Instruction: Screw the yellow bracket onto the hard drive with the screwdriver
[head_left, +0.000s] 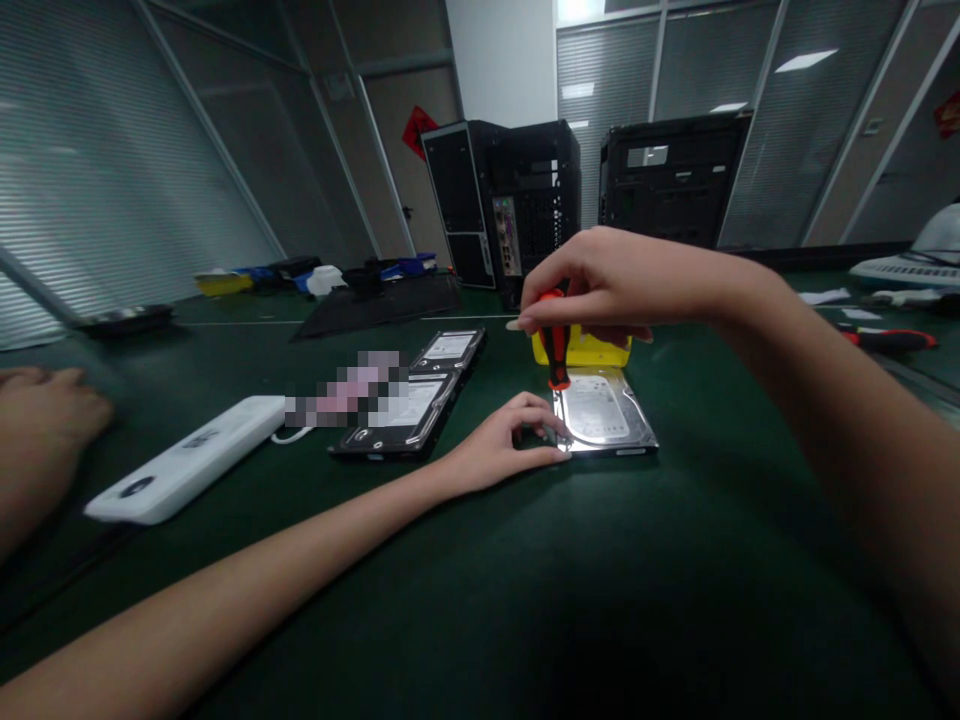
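Note:
A silver hard drive (600, 410) lies on the dark green table (480, 600), right of the middle. Over its left edge stands a red and black screwdriver (556, 350), upright, with my right hand (585, 285) closed round the top of its handle. Fingers of my left hand (525, 435) are bent against the drive's near left corner, holding it at the table. Directly behind the drive is a yellow container (589, 347), partly hidden by my right hand.
Left of my left hand lie two more hard drives (412, 405) (450, 347) and a white power strip (195, 455). Another person's hand (49, 420) rests at the far left. Black computer cases (457, 190) (675, 185) stand behind. Red-handled pliers (892, 341) lie at right.

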